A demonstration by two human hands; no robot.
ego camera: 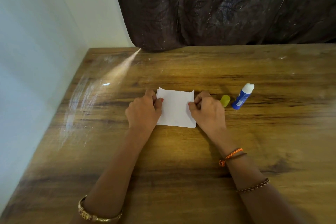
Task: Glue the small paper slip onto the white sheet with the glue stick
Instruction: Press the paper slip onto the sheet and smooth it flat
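Note:
A white paper sheet (175, 109) lies on the wooden table (181, 160), and a second layer of paper shows along its bottom and left edges. My left hand (144, 111) pinches the sheet's left edge between thumb and curled fingers. My right hand (207, 110) pinches the right edge the same way. Whether the small slip is the top layer, I cannot tell. The blue glue stick (242, 96) lies uncapped to the right, its white glue tip pointing away. Its yellow cap (225, 100) lies between the stick and my right hand.
A pale wall (36, 60) runs along the table's left side. A dark brown curtain (227, 5) hangs behind the far edge and touches the tabletop.

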